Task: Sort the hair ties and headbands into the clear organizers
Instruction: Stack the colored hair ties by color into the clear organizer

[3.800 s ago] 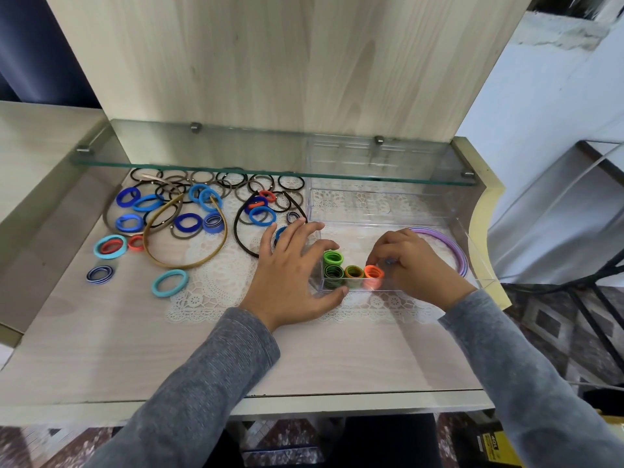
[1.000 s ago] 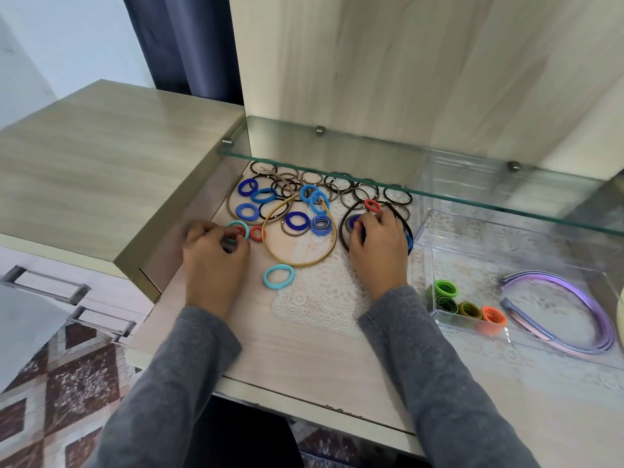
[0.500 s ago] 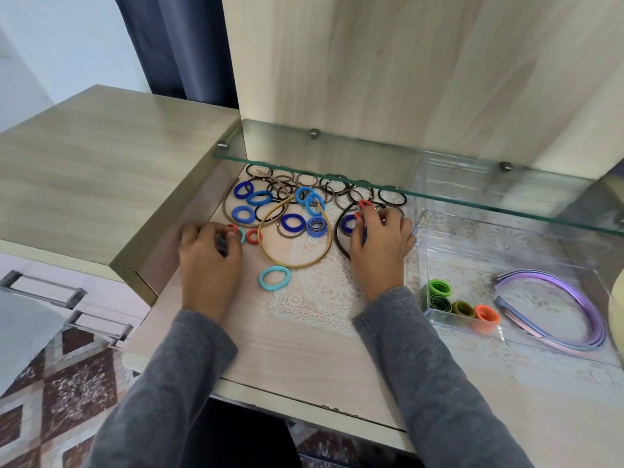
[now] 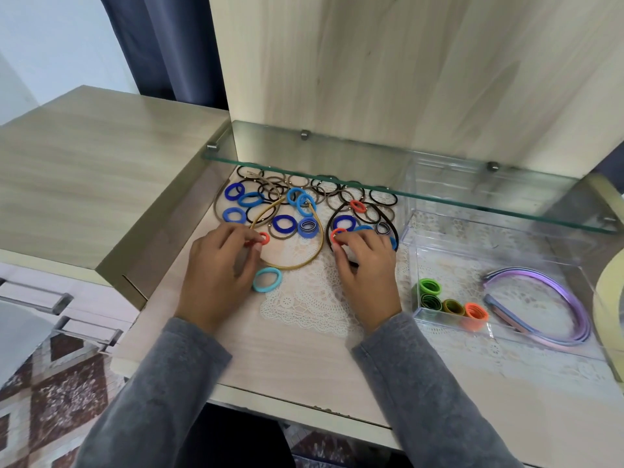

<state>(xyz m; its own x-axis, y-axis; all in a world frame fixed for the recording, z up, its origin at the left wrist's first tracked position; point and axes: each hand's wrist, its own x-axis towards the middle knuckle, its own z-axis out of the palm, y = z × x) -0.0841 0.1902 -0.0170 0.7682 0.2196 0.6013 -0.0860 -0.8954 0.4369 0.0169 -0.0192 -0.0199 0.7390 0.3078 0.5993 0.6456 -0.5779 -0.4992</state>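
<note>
Both hands have left the clear plastic organizer [image 4: 452, 261] and moved into the loose pile on the pale wooden surface [image 4: 297, 366]. The left hand [image 4: 219, 275] now pinches a small orange-red elastic hair tie [image 4: 263, 238] at its fingertips. The right hand [image 4: 368, 268] pinches a second orange-red tie [image 4: 337, 235] beside the blue ones. An orange tie in the organizer [image 4: 475, 311] already stands in its front corner, so both probably go there next. A third orange-red tie [image 4: 357, 206] lies further back in the pile.

A pale wood desk top [image 4: 304, 359] carries a white lace doily [image 4: 304, 309]. At the doily's left edge lies a teal hair tie [image 4: 266, 279]. A gold headband [image 4: 287, 267] and scattered hair ties [image 4: 307, 228] lie behind the doily, and a clear organizer [image 4: 452, 265] stands to its right.
</note>
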